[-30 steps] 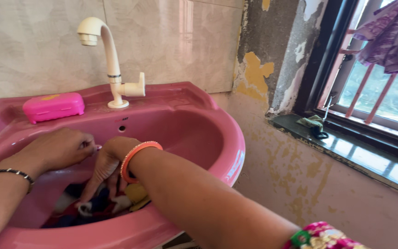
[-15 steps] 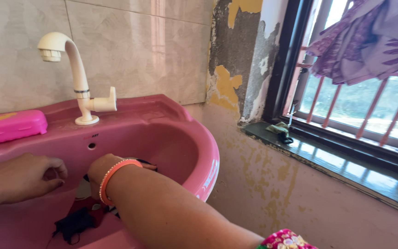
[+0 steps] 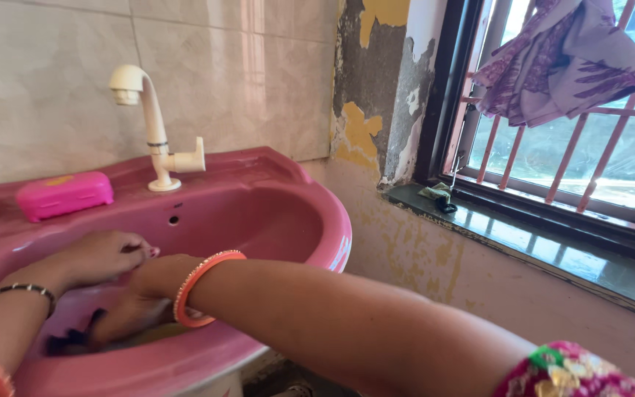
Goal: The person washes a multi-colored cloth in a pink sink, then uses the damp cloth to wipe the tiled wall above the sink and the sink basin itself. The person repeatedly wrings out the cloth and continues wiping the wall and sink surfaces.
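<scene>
Both hands are sunk in the pink basin (image 3: 317,213): the right hand (image 3: 130,312) is pressed, fingers spread, on dark wet cloth (image 3: 75,340) at the bottom, while the left hand (image 3: 104,254) is pinched shut (on what cannot be told). Washing seems midway; nothing has been wrung or lifted out, and the tap (image 3: 152,125) runs dry.

I see both hands down in the pink washbasin (image 3: 310,213) — the left hand (image 3: 101,256) curled near the back wall, the right hand (image 3: 130,309), orange bangle (image 3: 196,287) at its wrist, pressing on what looks like dark wet cloth (image 3: 67,342). Behind them stand a cream tap (image 3: 157,125) and a pink soap box (image 3: 64,195).
</scene>
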